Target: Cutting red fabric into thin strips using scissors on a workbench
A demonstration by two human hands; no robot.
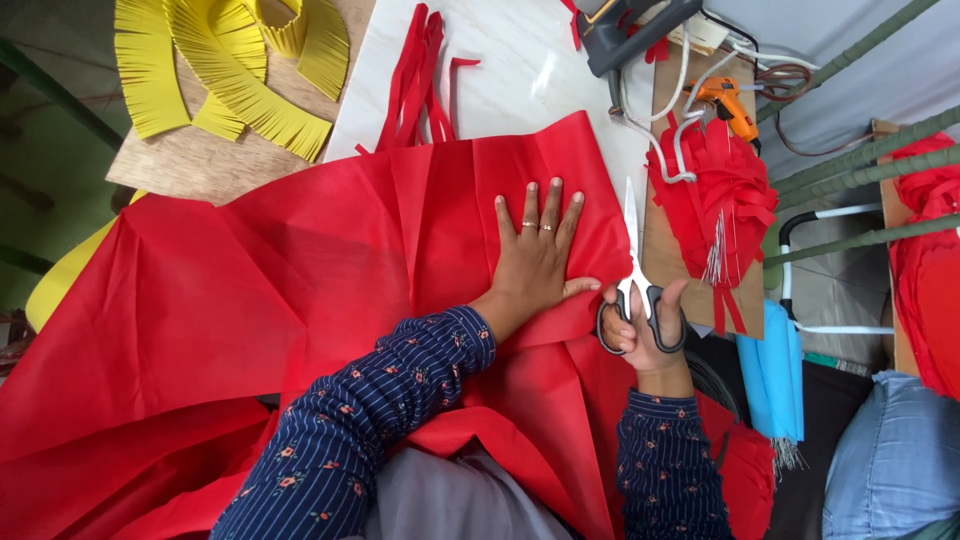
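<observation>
At centre of the white tabletop (520,70): left hand (535,255) pressed flat on the red fabric sheet (300,290), fingers spread, two rings visible, nothing gripped. Right hand (645,330) just beside it, fingers through the black loops of the scissors (632,270), closed on the handles; pale blades pointing away along the sheet's right edge, blades look nearly together. Hands close, thumb of left almost touching the right. Dark blue patterned sleeves on both arms.

Red fabric sheet covering most of the tabletop and draping toward the lap, creased, folded at the near edge.

Far side: bundle of red strips (415,80) lying just past the sheet's far edge. Far left: yellow fringed strips (230,70) piled on a wooden board (190,160). Far right: red fringed pile (715,200) on a brown board (665,240), orange glue gun (728,103) with white cable above it, dark grey tool (630,30) at top edge. Right of the lap: light blue fringed roll (775,370), more red material (925,270) at frame edge. No packages, labels or signs legible.
</observation>
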